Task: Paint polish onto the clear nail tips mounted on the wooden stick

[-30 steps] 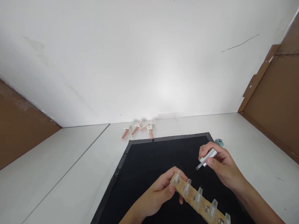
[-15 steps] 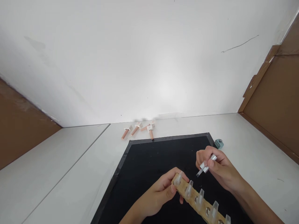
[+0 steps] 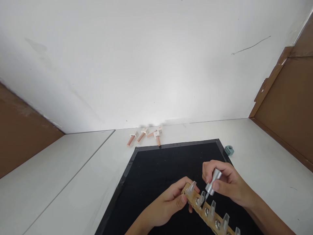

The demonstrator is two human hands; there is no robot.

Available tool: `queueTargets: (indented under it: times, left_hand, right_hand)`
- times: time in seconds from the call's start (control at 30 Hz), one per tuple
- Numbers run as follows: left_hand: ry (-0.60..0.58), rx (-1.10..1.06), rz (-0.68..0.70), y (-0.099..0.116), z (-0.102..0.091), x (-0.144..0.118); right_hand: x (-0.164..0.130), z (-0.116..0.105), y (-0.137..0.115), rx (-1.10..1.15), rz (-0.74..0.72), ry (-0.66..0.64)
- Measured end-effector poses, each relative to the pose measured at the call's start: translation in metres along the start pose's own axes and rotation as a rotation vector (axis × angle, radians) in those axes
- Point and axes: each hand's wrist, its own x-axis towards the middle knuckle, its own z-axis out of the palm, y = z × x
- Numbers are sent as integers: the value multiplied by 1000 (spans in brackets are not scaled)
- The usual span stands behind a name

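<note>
While the left hand (image 3: 168, 204) is clamping the near end of a wooden strip (image 3: 207, 213), its long axis is running toward the lower right over the black mat (image 3: 158, 166). Clear nail tips (image 3: 201, 197) are standing along it. Pinched in the right hand (image 3: 228, 184), a silver brush cap (image 3: 212, 181) is pointing down-left at a tip.

Wooden strip (image 3: 195, 203) matt; nail tips (image 3: 202, 196) clear glossy plastic; brush cap (image 3: 213, 181) brushed silver metal; mat (image 3: 156, 169) matt black.
</note>
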Motion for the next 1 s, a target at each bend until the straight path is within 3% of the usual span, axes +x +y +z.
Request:
queueTargets:
  times: [0.4, 1.0]
  left_hand:
    - [0, -7, -8, 3, 2, 2]
    - [-15, -2, -16, 6, 3, 0]
  right_hand:
    - [1, -1, 0, -60, 5, -32]
    - [1, -6, -1, -161, -25, 36]
